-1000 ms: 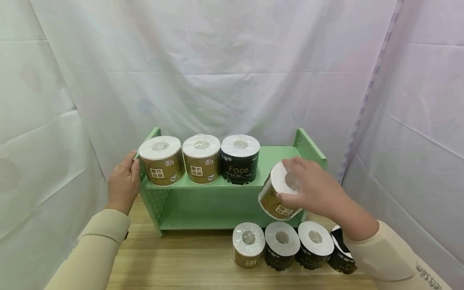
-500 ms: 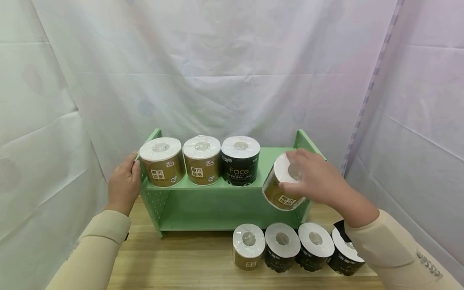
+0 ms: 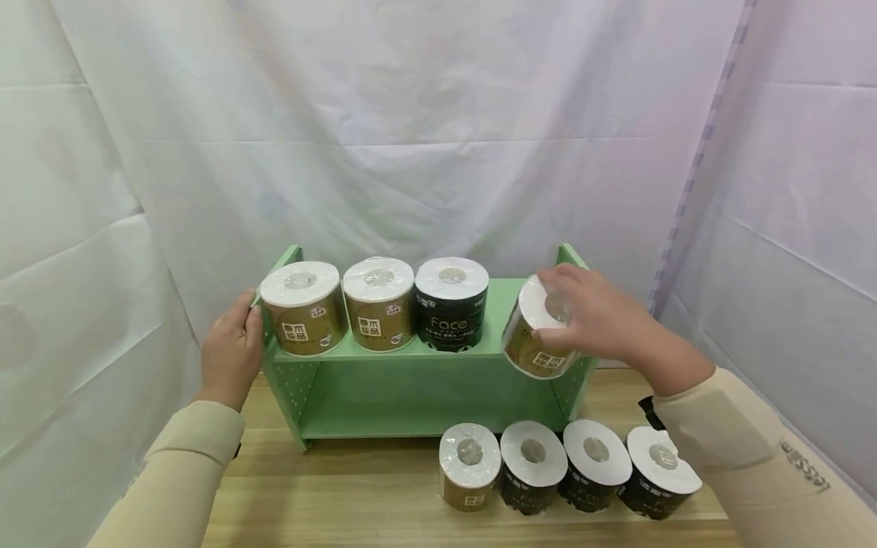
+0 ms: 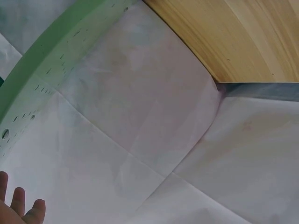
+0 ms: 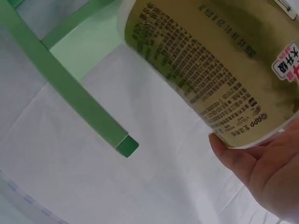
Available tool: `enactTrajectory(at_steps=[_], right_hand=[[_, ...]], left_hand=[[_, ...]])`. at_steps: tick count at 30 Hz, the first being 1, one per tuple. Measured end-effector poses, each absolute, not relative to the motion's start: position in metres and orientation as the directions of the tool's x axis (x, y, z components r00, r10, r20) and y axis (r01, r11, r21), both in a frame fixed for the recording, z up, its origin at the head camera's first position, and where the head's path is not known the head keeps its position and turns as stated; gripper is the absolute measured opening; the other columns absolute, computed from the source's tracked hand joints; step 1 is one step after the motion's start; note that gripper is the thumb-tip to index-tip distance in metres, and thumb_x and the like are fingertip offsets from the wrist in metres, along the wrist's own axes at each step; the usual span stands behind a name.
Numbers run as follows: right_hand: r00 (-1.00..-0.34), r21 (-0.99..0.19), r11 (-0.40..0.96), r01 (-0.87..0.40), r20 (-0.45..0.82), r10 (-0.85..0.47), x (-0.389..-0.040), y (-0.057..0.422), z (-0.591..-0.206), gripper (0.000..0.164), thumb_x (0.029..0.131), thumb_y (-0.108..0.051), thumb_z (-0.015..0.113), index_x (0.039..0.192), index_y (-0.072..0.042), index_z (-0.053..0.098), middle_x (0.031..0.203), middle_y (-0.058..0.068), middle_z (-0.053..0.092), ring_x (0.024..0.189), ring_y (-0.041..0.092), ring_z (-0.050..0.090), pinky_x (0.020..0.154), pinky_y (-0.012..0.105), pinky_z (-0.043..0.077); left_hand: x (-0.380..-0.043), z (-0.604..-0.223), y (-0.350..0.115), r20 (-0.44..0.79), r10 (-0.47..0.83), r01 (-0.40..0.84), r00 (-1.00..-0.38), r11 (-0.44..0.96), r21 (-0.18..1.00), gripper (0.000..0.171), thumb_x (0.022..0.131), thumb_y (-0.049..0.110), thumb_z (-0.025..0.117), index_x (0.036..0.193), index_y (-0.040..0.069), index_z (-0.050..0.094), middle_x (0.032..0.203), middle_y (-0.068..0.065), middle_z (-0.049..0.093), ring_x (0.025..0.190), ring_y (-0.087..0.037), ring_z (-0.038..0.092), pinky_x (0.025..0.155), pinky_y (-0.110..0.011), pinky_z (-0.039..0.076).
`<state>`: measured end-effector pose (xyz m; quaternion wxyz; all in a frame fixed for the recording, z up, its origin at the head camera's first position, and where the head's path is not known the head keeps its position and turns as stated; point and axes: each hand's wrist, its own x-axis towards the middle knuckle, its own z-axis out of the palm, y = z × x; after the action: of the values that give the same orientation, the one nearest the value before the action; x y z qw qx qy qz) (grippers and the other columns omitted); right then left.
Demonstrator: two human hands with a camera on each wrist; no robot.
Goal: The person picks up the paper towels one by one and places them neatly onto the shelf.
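Observation:
My right hand grips a toilet roll in a gold wrapper by its top end. This roll hangs tilted at the right front of the green shelf's upper board, its lower part overlapping the board's edge. In the right wrist view, fingertips press the rim of the gold roll. My left hand holds the shelf's left side panel at its edge, with thumb and forefinger. Two gold rolls and a black "Face" roll stand upright along the upper board.
On the wooden table, before the shelf's right half, stands a row of rolls: one gold roll and three black ones. White cloth hangs behind and at both sides. The shelf's right panel rises beside the held roll.
My right hand has lifted the gold roll upward and slightly right, closer to the upper board's level. The rightmost black roll has come more into view. My left hand stays on the panel.

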<state>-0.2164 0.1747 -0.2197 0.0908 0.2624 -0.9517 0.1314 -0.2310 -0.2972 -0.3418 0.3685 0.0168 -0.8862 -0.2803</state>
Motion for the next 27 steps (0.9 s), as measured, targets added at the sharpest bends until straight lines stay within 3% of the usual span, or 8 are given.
enactTrajectory(at_steps=[9,19,27], right_hand=[[-0.851,-0.186,0.837,-0.515,0.231,-0.472,-0.23,0.176,-0.217,0.079,0.077,-0.038,0.072,0.143,-0.005,0.044,0.14,0.017,0.044,0.115,0.038,0.047,0.072,0.048,0.05],[-0.834,-0.181,0.823,-0.538,0.254,-0.49,-0.245,0.176,-0.22,0.076,0.078,-0.035,0.072,0.142,-0.005,0.045,0.136,0.014,0.047,0.107,0.034,0.048,0.069,0.042,0.05],[-0.835,-0.165,0.83,-0.533,0.265,-0.483,-0.256,0.175,-0.224,0.079,0.076,-0.034,0.072,0.143,-0.004,0.043,0.137,0.014,0.046,0.113,0.034,0.046,0.075,0.047,0.049]], left_hand=[[-0.229,-0.339,-0.295,0.65,-0.226,0.184,-0.726,0.846,0.5,0.039,0.103,0.024,0.038,0.135,0.005,0.051,0.126,-0.027,0.057,0.108,-0.05,0.052,0.09,-0.065,0.04],[-0.227,-0.34,-0.293,0.655,-0.226,0.184,-0.721,0.849,0.495,0.038,0.103,0.023,0.039,0.134,0.007,0.052,0.122,-0.026,0.059,0.105,-0.048,0.054,0.086,-0.064,0.041],[-0.227,-0.338,-0.293,0.67,-0.221,0.194,-0.708,0.852,0.486,0.036,0.103,0.023,0.039,0.131,0.007,0.053,0.11,-0.027,0.062,0.096,-0.047,0.054,0.079,-0.063,0.042]])
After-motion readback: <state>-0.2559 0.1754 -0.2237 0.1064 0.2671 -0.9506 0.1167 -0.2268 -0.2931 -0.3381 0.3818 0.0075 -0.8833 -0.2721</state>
